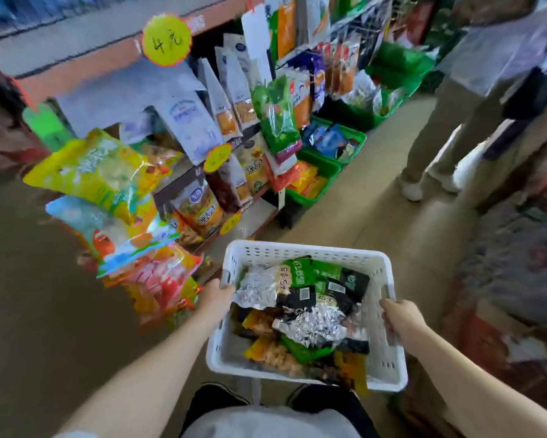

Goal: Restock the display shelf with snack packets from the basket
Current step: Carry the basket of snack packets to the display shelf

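The white perforated plastic basket (307, 254), heaped with foil, green and black snack packets (310, 314), is gripped at its side rims by the left hand (216, 295) and right hand (401, 314).

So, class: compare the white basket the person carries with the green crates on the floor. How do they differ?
The white basket is held up by the left hand and the right hand; the green crates sit on the floor. The basket has perforated walls; the crates' look solid. Both hold snack packets.
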Demonstrator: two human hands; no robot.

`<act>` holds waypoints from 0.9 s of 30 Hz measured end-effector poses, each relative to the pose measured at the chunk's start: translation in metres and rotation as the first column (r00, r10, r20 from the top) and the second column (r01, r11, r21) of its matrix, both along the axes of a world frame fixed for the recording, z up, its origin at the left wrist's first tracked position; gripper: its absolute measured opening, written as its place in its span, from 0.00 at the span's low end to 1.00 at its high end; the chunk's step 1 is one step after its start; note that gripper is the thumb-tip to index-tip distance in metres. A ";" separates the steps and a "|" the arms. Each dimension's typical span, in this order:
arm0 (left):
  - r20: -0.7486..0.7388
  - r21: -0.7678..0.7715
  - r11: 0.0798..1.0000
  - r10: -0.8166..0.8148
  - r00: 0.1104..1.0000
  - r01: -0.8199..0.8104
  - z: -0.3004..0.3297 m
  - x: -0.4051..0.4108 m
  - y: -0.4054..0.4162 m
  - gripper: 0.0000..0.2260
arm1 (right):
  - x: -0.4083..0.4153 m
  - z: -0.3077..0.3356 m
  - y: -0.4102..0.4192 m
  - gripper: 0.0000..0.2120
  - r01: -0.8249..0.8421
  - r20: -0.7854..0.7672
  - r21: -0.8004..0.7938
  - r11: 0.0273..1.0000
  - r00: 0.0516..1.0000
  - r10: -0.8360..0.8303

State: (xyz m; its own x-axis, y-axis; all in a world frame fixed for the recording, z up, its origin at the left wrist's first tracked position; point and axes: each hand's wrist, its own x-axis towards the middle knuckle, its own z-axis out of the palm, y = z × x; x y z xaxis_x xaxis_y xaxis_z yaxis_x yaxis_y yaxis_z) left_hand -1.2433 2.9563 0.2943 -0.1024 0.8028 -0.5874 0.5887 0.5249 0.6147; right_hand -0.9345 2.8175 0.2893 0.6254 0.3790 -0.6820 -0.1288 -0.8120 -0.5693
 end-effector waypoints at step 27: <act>0.002 -0.189 0.971 -0.149 0.989 0.146 -0.404 0.457 0.387 0.10 | 0.427 -0.390 0.365 0.07 0.156 0.079 -0.143 0.977 0.986 -0.146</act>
